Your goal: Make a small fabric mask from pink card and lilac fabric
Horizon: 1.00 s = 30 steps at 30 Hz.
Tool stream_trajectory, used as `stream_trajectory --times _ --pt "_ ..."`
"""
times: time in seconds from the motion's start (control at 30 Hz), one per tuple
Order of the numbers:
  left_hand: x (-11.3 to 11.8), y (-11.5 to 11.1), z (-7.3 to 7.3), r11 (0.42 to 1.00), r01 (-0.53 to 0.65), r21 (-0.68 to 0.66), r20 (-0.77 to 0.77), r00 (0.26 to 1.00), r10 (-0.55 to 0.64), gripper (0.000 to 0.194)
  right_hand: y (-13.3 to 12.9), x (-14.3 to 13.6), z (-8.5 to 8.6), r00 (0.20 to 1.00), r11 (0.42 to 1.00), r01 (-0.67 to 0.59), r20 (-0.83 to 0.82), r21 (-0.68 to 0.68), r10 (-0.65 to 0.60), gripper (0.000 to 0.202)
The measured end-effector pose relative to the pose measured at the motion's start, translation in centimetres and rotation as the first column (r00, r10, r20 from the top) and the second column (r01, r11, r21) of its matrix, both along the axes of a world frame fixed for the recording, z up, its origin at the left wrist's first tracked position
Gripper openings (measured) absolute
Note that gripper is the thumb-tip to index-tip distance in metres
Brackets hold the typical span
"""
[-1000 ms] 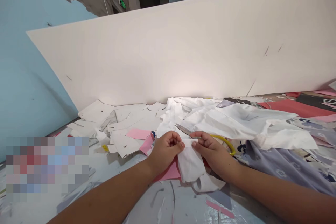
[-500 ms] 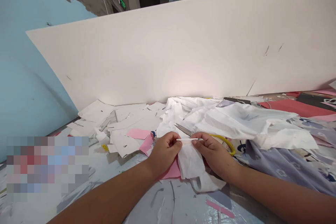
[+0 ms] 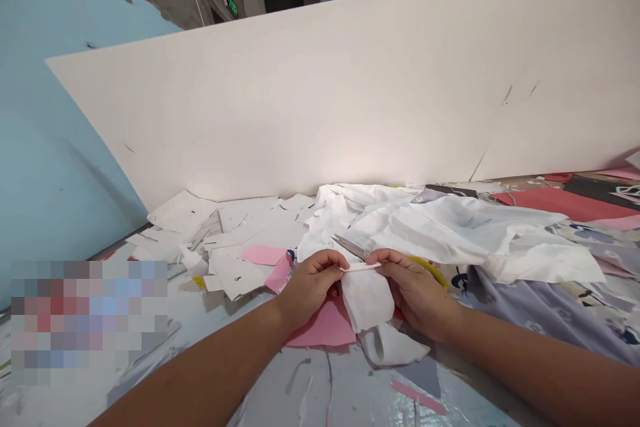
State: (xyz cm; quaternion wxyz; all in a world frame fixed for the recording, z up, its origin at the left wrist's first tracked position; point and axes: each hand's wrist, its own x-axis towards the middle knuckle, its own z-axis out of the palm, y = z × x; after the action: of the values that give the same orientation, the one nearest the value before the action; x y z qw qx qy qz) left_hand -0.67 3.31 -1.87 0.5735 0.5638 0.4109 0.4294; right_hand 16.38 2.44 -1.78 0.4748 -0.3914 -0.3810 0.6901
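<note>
A strip of white cloth [image 3: 367, 300] hangs between my hands, its top edge folded into a narrow roll. My left hand [image 3: 317, 283] pinches the left end of that fold, and my right hand [image 3: 413, 287] pinches the right end. The strip's lower end curls on the table. Under my left hand lies a piece of pink cloth [image 3: 327, 325]. Just beyond my fingers are scissors [image 3: 350, 247], their blades pointing away to the left and their yellow handle partly hidden behind my right hand.
Crumpled white cloth [image 3: 430, 223] spreads behind the scissors. Paper pieces [image 3: 237, 267] and a small white bottle [image 3: 193, 260] lie left. Lavender cloth [image 3: 535, 313] and red sheets [image 3: 560, 203] are at right. A white board [image 3: 340, 93] stands behind the table.
The folded edge has tilted slightly, and the strip below it has swung a little right and bunched up. More of the pink cloth shows. Both hands keep their pinch.
</note>
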Motion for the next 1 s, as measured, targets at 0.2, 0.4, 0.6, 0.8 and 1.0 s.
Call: stream_trajectory --times 0.2,0.4,0.6,0.8,1.0 --pt "0.0 0.1 -0.4 0.998 0.010 -0.064 0.107 0.994 -0.003 0.010 -0.2 -0.1 0.3 0.997 0.997 -0.059 -0.047 0.044 0.061 0.008" --pt "0.2 -0.2 -0.2 0.993 -0.058 0.098 -0.046 0.997 0.063 0.016 -0.2 -0.4 -1.0 0.991 0.985 -0.028 0.133 0.171 0.005 0.025" --pt "-0.1 -0.7 0.2 0.966 -0.069 0.248 -0.273 0.952 0.138 0.019 -0.6 -0.4 -0.4 0.947 0.979 -0.031 0.320 0.201 -0.036 0.024" --pt "-0.1 -0.8 0.6 0.954 -0.054 0.295 -0.310 0.939 0.149 0.020 -0.7 -0.4 0.0 0.959 0.983 -0.006 0.279 0.181 -0.046 0.022" --pt "0.0 -0.2 0.0 0.994 -0.016 0.106 -0.099 0.995 0.027 0.017 -0.4 -0.3 -0.3 0.991 0.989 0.025 0.123 0.148 -0.043 0.016"
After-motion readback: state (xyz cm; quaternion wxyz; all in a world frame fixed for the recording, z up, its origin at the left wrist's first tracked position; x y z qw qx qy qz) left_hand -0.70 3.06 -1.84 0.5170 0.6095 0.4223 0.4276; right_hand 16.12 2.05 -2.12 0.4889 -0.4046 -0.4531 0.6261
